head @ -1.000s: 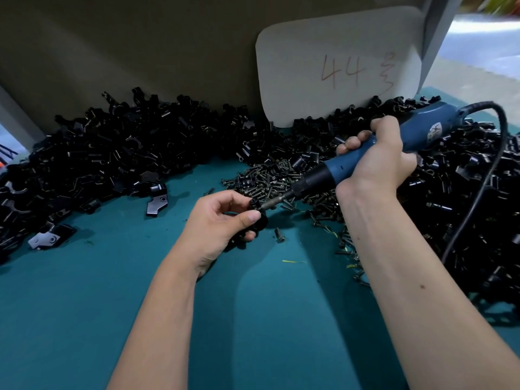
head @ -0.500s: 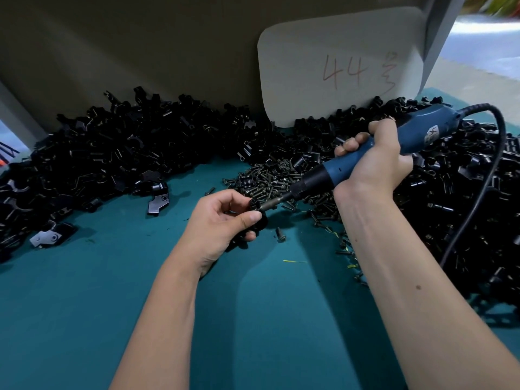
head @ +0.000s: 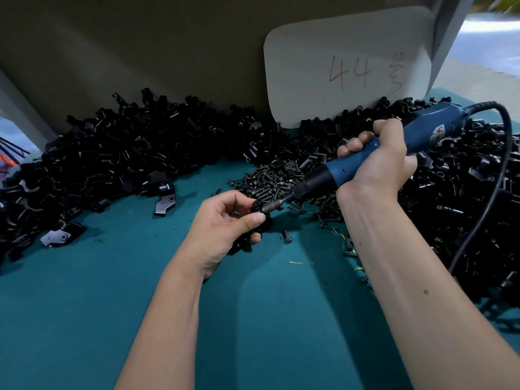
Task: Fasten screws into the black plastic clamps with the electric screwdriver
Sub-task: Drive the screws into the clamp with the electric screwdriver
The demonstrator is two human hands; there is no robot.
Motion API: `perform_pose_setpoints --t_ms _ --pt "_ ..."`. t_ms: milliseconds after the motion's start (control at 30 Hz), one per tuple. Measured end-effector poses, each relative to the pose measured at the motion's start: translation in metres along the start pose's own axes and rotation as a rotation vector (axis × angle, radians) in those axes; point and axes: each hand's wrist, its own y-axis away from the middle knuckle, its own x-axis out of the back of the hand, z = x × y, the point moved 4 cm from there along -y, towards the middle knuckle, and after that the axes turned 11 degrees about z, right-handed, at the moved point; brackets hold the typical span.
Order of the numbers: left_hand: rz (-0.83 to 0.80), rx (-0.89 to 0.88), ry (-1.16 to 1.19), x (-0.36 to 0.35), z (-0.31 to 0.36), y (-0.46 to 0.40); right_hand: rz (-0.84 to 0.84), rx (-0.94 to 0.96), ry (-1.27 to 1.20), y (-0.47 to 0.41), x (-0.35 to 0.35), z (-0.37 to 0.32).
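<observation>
Head view. Left hand (head: pixel 225 226): fingers curled, pinching small black plastic clamp (head: pixel 260 220) just above teal table mat (head: pixel 84 305). Right hand (head: pixel 377 161): fist wrapped round blue corded electric screwdriver (head: pixel 365 161), bit angled down-left, tip at the clamp. Loose dark metal screws (head: pixel 275 181) heaped just behind; black clamp piles (head: pixel 126 153) beyond; white card (head: pixel 346 66) marked 44.

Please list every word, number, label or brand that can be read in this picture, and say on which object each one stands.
"44", handwritten in reddish pen, followed by one handwritten character that I cannot read for sure: on the white card leaning against the back wall.
A small white label with a dark mark, too small and blurred to read: on the blue electric screwdriver held by the right hand.
No other text can be seen.
</observation>
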Motion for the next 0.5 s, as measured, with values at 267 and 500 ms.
perform_pose_setpoints --t_ms 267,500 --pt "0.000 -0.004 -0.001 0.0006 -0.0044 -0.0029 -0.035 0.019 -0.008 0.0024 -0.0024 0.0000" --pt "0.001 0.035 0.007 0.0014 -0.0060 -0.0032 -0.088 0.029 -0.014 0.0058 -0.0046 -0.0001"
